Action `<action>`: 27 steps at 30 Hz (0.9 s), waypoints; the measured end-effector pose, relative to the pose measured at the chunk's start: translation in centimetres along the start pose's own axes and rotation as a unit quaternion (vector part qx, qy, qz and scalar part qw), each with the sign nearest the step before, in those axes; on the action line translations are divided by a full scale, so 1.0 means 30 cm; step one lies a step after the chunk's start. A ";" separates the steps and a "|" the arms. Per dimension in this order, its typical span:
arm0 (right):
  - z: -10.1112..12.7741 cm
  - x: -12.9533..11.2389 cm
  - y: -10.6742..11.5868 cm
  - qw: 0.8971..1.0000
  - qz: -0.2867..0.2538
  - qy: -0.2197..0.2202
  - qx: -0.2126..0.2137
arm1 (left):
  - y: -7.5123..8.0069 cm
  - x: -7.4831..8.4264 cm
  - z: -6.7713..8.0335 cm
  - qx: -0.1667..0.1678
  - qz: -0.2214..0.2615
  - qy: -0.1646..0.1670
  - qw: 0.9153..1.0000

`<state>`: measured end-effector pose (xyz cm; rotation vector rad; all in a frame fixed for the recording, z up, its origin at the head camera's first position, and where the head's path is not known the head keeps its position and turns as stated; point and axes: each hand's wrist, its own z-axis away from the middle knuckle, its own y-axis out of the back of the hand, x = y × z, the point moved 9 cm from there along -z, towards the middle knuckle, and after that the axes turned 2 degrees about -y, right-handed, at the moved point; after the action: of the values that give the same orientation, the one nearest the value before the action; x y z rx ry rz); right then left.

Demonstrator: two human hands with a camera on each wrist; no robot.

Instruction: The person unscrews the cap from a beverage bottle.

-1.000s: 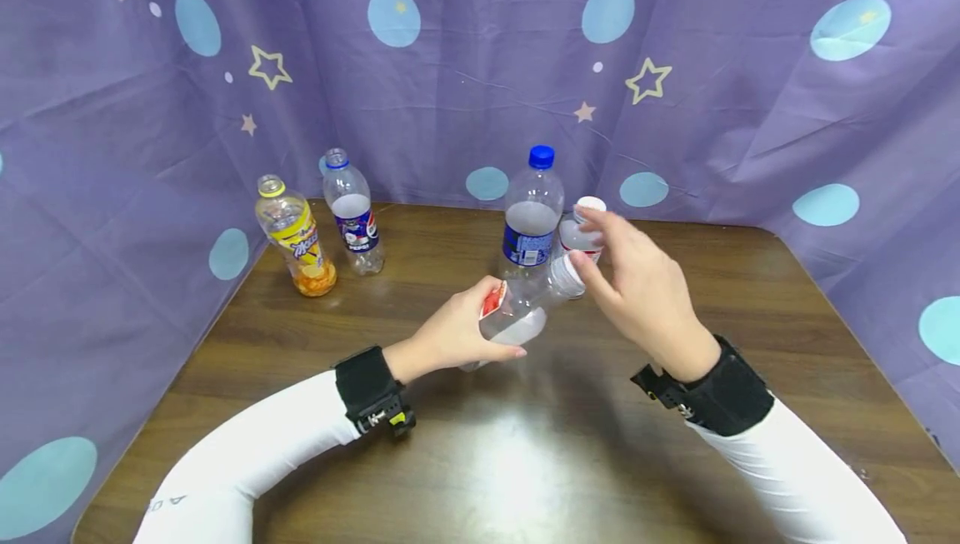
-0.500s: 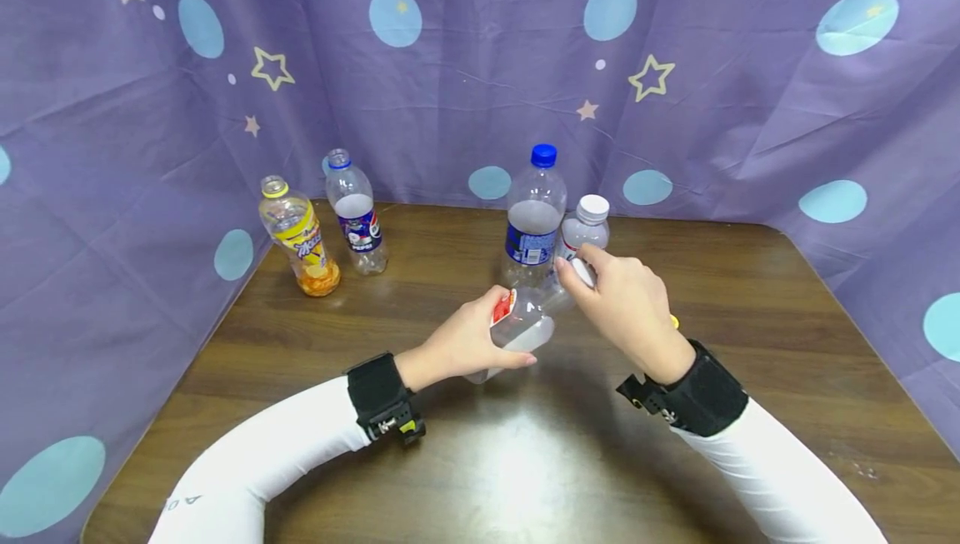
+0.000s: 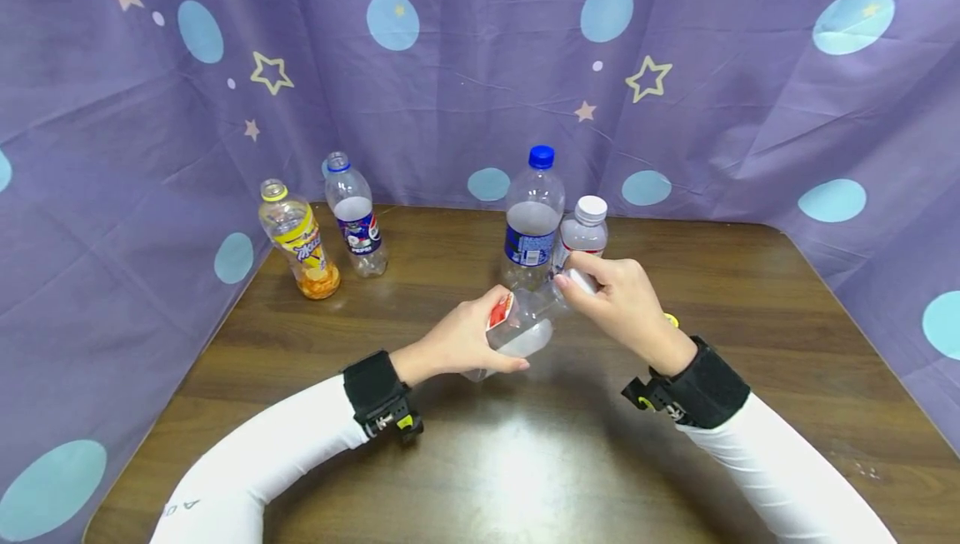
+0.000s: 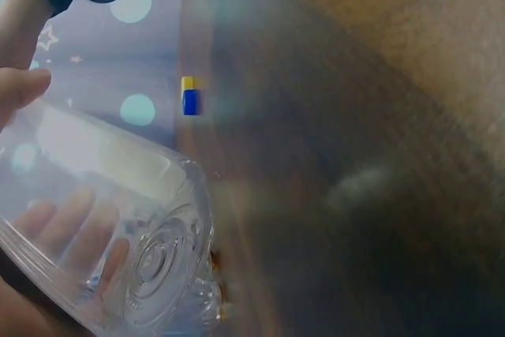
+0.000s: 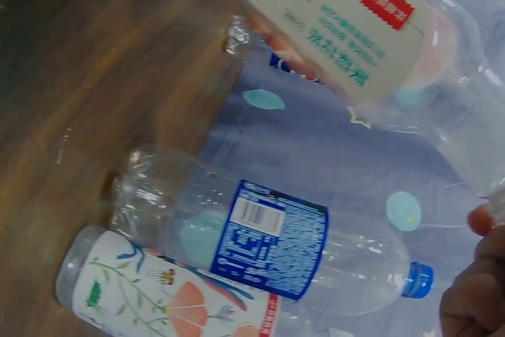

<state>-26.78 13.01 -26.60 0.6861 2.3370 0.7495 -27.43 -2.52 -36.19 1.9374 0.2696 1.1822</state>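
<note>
Four upright bottles [image 3: 532, 219]; table [image 3: 750, 294]

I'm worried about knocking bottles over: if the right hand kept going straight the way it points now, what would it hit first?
Probably the white-capped bottle standing just beyond the right hand, with the blue-capped bottle beside it. Depth is unclear; the hand already has a grip on the held bottle at its cap.

two bottles [image 3: 324, 226] back left, two bottles [image 3: 551, 219] behind held bottle [image 3: 521, 323]
</note>
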 end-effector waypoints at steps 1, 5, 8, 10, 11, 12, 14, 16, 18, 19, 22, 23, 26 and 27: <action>0.002 0.003 0.001 1.000 -0.006 0.003 0.003 | 0.001 0.001 -0.003 -0.004 -0.001 -0.002 1.000; 0.012 0.015 0.002 0.999 -0.046 0.014 0.017 | -0.002 -0.001 -0.014 -0.026 -0.004 -0.007 1.000; 0.023 0.002 0.001 0.995 -0.081 0.058 0.022 | -0.029 -0.007 -0.014 -0.064 0.048 -0.014 0.997; 0.030 -0.024 0.000 0.989 -0.100 0.109 0.018 | -0.057 -0.004 -0.006 -0.103 0.103 -0.023 0.989; 0.033 -0.039 0.000 0.984 -0.111 0.137 0.015 | -0.070 0.001 0.000 -0.124 0.132 -0.027 0.983; 0.035 -0.055 0.001 0.979 -0.118 0.165 0.011 | -0.080 0.007 0.005 -0.140 0.152 -0.033 0.978; 0.038 -0.078 0.006 0.971 -0.123 0.205 0.009 | -0.087 0.017 0.012 -0.155 0.164 -0.044 0.973; 0.034 -0.086 0.010 0.970 -0.115 0.213 0.006 | -0.078 0.023 0.012 -0.147 0.154 -0.052 0.976; 0.029 -0.080 0.014 0.977 -0.086 0.194 0.003 | -0.064 0.020 0.008 -0.129 0.136 -0.047 0.981; 0.026 -0.074 0.015 0.982 -0.069 0.176 0.000 | -0.057 0.017 0.006 -0.119 0.129 -0.041 0.984; 0.015 -0.041 0.016 0.995 -0.009 0.095 -0.018 | -0.033 0.002 0.000 -0.084 0.082 -0.016 0.993; 0.011 -0.028 0.015 0.998 0.008 0.062 -0.026 | -0.024 -0.004 -0.001 -0.071 0.064 -0.007 0.995; 0.002 0.007 0.010 0.996 0.053 -0.030 -0.059 | 0.000 -0.017 -0.004 -0.039 0.016 0.015 0.999; 0.000 0.015 0.008 0.994 0.061 -0.054 -0.073 | 0.004 -0.019 -0.004 -0.034 0.010 0.019 0.999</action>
<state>-27.02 13.46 -26.63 0.7894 2.1342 0.9054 -27.86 -2.84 -36.43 1.8647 0.2266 1.2272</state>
